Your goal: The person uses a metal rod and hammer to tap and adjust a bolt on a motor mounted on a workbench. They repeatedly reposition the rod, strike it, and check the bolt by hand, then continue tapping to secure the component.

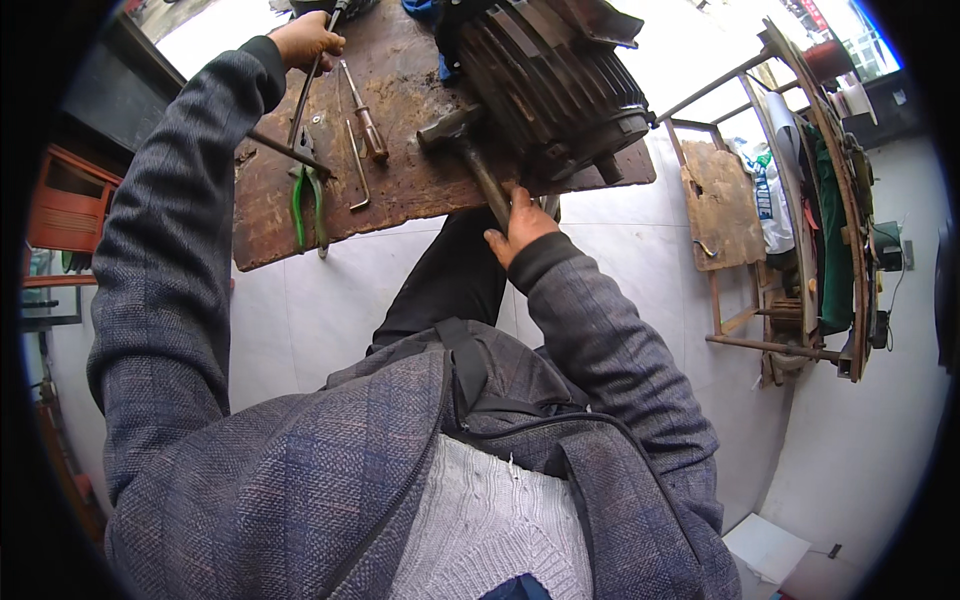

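the left hand [308,43] is wrapped around a thin dark metal rod [302,101], the right hand [522,228] grips a brown-handled steel hammer [478,168] extending ahead of it; taking tools seems the step, and lifting calls for firmness.

Left arm [165,220] goes long here, reaching up and away on the far left, dark cuff [264,68] snug at its end, and the left hand [308,42] sits high, fingers curled closed! Over to the right arm [615,325]: a shorter reach, bent, angling inward in front of the torso, and the right hand [524,228] is closed in a grip, its thumb on the left side.
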The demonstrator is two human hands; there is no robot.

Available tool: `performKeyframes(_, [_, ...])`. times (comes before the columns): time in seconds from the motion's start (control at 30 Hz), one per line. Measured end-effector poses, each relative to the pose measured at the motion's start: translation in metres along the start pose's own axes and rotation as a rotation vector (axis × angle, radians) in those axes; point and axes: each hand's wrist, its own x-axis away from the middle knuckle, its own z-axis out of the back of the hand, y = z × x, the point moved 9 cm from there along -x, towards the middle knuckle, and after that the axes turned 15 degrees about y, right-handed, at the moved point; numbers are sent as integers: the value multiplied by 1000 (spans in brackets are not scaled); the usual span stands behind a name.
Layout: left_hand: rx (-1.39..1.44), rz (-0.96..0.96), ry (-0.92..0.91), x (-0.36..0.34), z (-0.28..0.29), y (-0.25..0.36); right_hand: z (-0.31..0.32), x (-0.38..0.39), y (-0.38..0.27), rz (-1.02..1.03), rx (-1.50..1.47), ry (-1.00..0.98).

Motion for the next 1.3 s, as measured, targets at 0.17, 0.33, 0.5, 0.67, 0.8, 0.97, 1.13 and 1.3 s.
performKeyframes(0.17, [-26, -27, -126, -3, 2, -19, -10, -14, 4, -119, -154, -8])
performKeyframes(0.33, [156, 78, -414, 23, -2, -40, 9, 7, -27, -106, -514, -70])
performKeyframes(0.5, [15, 37, -531, 37, 16, -49, 70, 52, -59, -310, -1058, -235])
performKeyframes(0.67, [-388, 1, -635, 62, 33, -47, 178, 43, -40, -174, -737, 40])
performKeyframes(0.8, [-733, -787, 106, 92, 3, 72, 223, 20, -14, -68, -199, 274])
performKeyframes(0.97, [-85, -1129, 335, 195, -89, 204, 215, 23, -6, -70, -134, 147])
performKeyframes(1.13, [104, -956, 367, 200, -125, 223, 207, 22, -2, -60, -55, 75])
performKeyframes(1.3, [127, -937, 387, 195, -134, 214, 202, 14, -1, -90, -80, -25])
